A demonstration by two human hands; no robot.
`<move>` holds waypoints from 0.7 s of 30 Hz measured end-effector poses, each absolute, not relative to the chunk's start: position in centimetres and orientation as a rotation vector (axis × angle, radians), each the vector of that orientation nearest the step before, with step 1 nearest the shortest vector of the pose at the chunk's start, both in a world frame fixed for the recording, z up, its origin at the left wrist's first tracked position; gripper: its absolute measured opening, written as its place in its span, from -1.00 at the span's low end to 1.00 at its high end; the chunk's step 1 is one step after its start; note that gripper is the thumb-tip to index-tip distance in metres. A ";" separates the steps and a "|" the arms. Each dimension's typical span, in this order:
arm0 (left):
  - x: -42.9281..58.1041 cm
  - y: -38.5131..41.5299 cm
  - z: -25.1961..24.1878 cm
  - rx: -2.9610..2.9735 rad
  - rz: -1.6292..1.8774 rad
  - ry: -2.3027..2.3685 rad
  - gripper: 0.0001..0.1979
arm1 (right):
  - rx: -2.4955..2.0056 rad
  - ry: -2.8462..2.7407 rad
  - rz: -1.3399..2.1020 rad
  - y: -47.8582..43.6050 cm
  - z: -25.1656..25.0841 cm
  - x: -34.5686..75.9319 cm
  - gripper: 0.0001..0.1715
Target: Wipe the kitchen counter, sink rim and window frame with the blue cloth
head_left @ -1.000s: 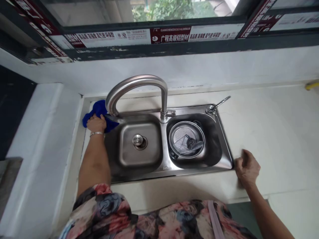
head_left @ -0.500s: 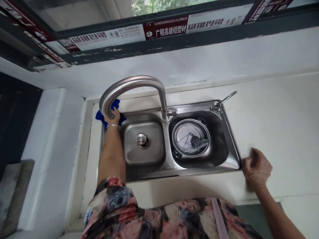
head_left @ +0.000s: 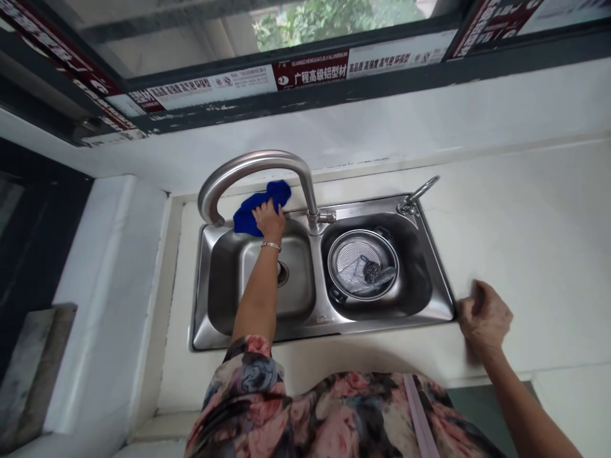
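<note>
My left hand [head_left: 270,222] presses on a crumpled blue cloth [head_left: 249,216] at the back rim of the left sink basin [head_left: 298,280]. Its fingers lie over the cloth, between the curved faucet's spout and its base. Part of the cloth spreads onto the counter behind the sink. On the counter by the sink's front right corner rests my right hand [head_left: 487,318], its fingers curled in and nothing visible in them. The arched metal faucet [head_left: 260,159] reaches over the left basin, its spout end left of my left hand.
In the right basin [head_left: 415,286] sits a round metal pot [head_left: 334,280] with a perforated strainer, a dark scrubber [head_left: 373,271] and clear plastic inside. A small thin tap [head_left: 422,189] stands at the back right corner. A pale counter [head_left: 525,229] surrounds the sink, below a window frame [head_left: 382,79].
My left hand has slid the blue cloth rightward along the back of the sink, from the far left corner toward the faucet base. My right hand stays at the front right corner.
</note>
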State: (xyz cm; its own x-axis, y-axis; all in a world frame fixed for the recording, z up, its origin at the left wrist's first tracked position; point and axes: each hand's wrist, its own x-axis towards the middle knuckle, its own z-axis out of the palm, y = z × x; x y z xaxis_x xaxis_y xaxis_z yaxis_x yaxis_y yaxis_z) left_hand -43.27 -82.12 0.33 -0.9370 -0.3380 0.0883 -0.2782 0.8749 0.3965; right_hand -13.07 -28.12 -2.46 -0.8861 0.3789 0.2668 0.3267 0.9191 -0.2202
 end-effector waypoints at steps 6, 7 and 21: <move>-41.1 -78.9 0.0 0.715 -0.839 -2.717 -0.45 | -0.497 -2.745 0.361 -28.3 -3.1 -13.1 -0.30; -40.7 -77.8 -0.3 0.779 -0.877 -2.687 -0.43 | -0.490 -2.742 0.370 -28.3 -3.3 -13.1 -0.31; -41.9 -73.4 -2.8 1.108 -1.230 -2.527 -0.49 | -0.532 -2.741 0.375 -28.1 -3.8 -13.3 -0.32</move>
